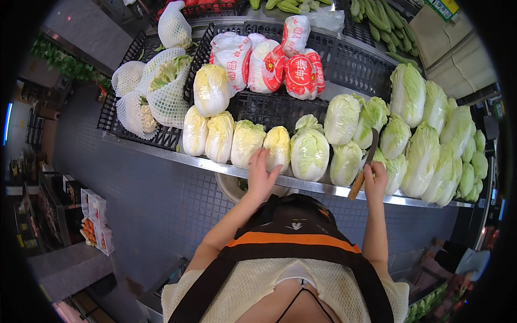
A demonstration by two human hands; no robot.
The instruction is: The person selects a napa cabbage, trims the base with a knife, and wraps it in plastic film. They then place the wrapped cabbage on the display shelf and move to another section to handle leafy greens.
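My right hand (375,177) grips the wooden handle of a knife (372,147) with a dark, curved blade pointing away from me. Behind that blade stand several napa cabbages. My left hand (260,173) has its fingers apart at the front of a small yellow wrapped napa cabbage (278,147). Its fingertips also reach the lower edge of a paler wrapped cabbage (247,143); whether they press on either is hard to tell. To the right of the yellow one sits a larger green-and-white wrapped cabbage (310,155). Another wrapped cabbage (345,164) is nearer the knife.
A metal shelf edge (194,161) runs along the front. Cauliflowers in white foam nets (167,89) fill a black crate at left. Red-and-white wrapped heads (301,74) lie behind. A pale basin (226,187) sits below the shelf. A person (464,256) is at far right.
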